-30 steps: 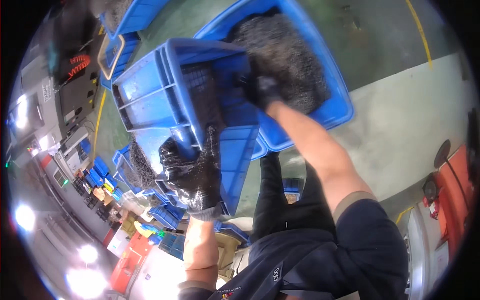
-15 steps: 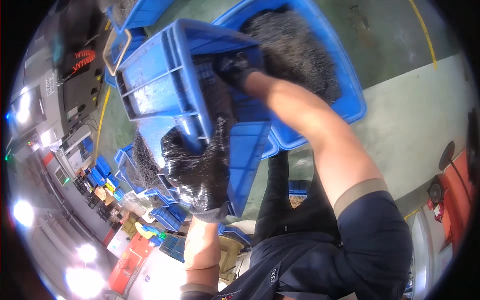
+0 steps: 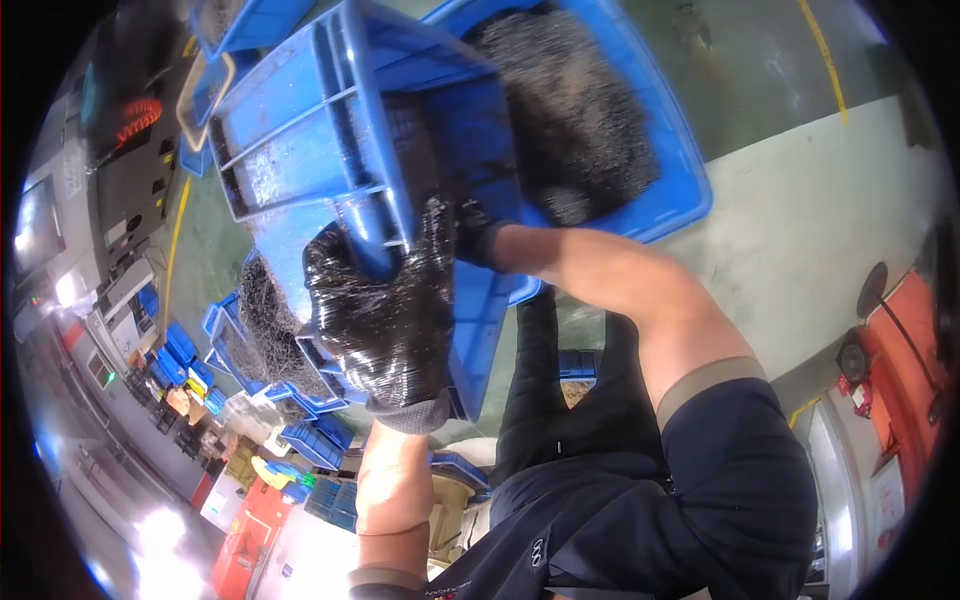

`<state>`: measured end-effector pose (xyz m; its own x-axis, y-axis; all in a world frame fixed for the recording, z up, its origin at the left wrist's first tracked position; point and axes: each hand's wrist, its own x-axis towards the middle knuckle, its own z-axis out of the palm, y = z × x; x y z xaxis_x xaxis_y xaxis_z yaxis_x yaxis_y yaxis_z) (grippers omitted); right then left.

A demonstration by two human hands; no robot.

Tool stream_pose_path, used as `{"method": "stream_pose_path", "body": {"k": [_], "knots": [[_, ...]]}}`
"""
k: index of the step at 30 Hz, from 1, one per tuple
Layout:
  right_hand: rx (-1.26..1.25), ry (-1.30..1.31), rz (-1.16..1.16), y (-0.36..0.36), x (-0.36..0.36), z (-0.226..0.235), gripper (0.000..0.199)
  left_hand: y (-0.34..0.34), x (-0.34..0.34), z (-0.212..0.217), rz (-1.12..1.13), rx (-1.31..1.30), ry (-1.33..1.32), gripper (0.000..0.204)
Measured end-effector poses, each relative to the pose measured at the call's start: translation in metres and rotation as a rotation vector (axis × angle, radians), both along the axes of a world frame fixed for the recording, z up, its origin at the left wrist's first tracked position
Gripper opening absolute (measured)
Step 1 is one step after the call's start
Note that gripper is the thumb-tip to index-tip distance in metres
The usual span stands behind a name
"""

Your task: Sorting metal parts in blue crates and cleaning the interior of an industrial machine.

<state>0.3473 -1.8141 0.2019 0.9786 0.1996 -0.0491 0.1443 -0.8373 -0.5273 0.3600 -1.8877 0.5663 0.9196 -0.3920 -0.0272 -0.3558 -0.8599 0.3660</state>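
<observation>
Green shop floor (image 3: 755,75) spreads out ahead of the worker, crossed by a yellow line (image 3: 822,45), with a red machine (image 3: 910,345) off to the right and more crates of tangled metal shavings (image 3: 272,315) down on the left. From where I stand, a ribbed blue crate (image 3: 290,135) is tipped over on its side, its mouth turned toward a larger blue bin (image 3: 688,190) that holds a heap of dark grey bits (image 3: 580,110). Whether the crate rests on the bin's edge, I can't make out. Wrapped in shiny black, the left hand (image 3: 382,315) is clamped on the crate's near rim, fingers spread either side of a rib. The right hand (image 3: 478,235), in a dark glove, reaches in at the mouth near the lower corner; its fingers are mostly hidden, so I can't tell whether they're curled or spread. To do this well, I'd say the left grip needs to be firm, since that glove looks slick, with the tilt held steady and the mouth square to the bin. The right should move along the wall unhurriedly, mindful of sharp scraps.
</observation>
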Motion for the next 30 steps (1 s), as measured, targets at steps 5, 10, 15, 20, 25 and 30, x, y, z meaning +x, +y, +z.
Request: {"method": "stream_pose_path", "body": {"k": [5,10,15,20,25,30], "knots": [[-0.505,-0.033,0.261,-0.003,-0.025,-0.032,0.038,0.0,0.003,-0.008,0.169,0.045,0.056,0.042],[-0.005,0.493,-0.244,-0.084,-0.012,0.116,0.03,0.011,0.003,-0.014,0.149,-0.039,0.042,0.039],[0.433,0.407,-0.587,-0.038,-0.017,0.019,0.033,0.015,0.006,-0.021,-0.108,0.06,-0.102,0.047],[0.46,0.265,-0.708,-0.014,-0.041,0.033,0.033,-0.001,0.002,-0.014,0.148,-0.007,0.033,0.048],[0.52,0.232,-0.632,-0.065,-0.071,0.028,0.027,0.011,0.01,-0.021,-0.093,0.067,-0.219,0.041],[0.528,0.083,-0.655,-0.053,-0.036,0.049,0.024,0.017,0.006,-0.013,-0.253,0.093,-0.194,0.029]]}}
